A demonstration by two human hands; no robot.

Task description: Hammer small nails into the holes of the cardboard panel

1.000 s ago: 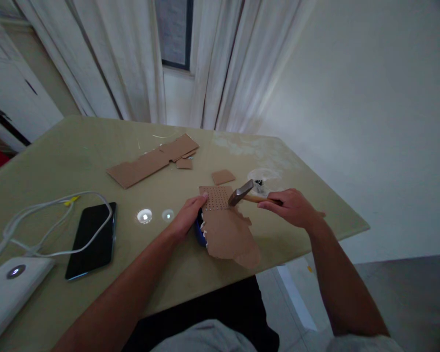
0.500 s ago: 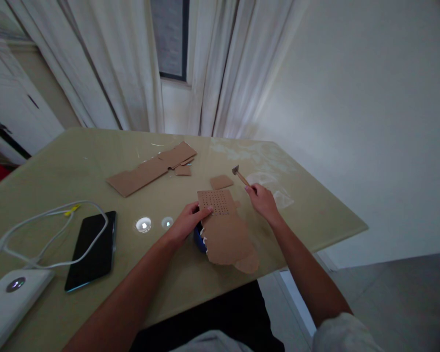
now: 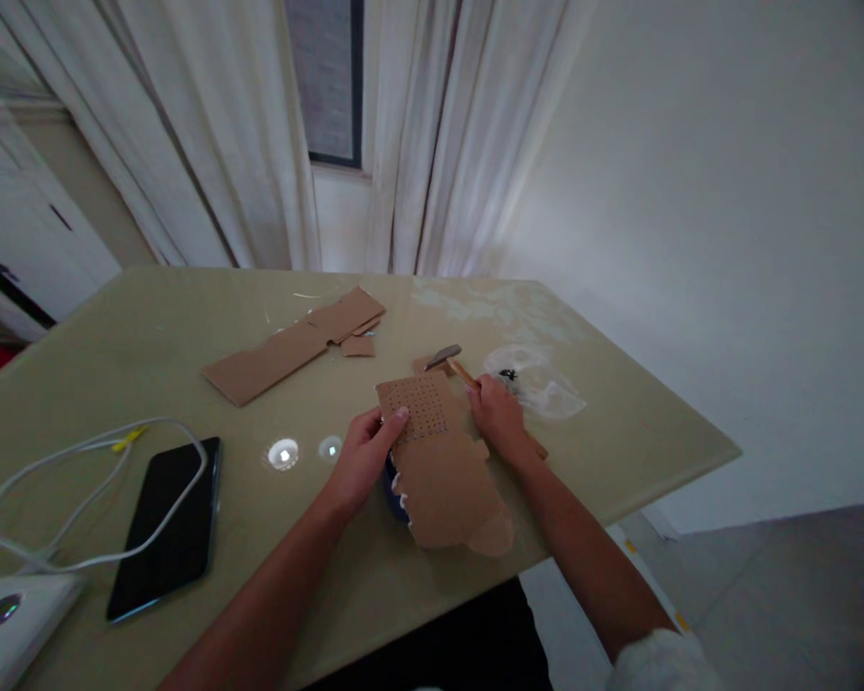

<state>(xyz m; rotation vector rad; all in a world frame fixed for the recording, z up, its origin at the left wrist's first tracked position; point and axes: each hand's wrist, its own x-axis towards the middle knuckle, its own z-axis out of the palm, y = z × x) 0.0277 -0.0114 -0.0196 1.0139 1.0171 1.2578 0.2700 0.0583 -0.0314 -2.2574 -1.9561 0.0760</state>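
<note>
My left hand pinches the card by its left edge, thumb flat on top near the rows of small dark dots, the other fingers mostly hidden at the side and below. I take that grip to be for steadiness: the card seems to sit raised on a blue thing that peeks out under its left side, and without a thumb on it the sheet could slide or tip. Whether the dots are holes or pin heads, I can't tell.

My right hand is closed round the handle of the hammer, with the butt showing behind my wrist. Its head hangs past the card's far edge, over a scrap; whether it touches, I can't tell. Gripping mid-handle probably favours control over force.

So the card lies between my hands, touching the left and just to the left of the right one, its rounded end towards me on the bench. The bag with black bits lies just beyond my right hand, likely for easy reach. The long strip and the phone lie well apart from the hammer.
</note>
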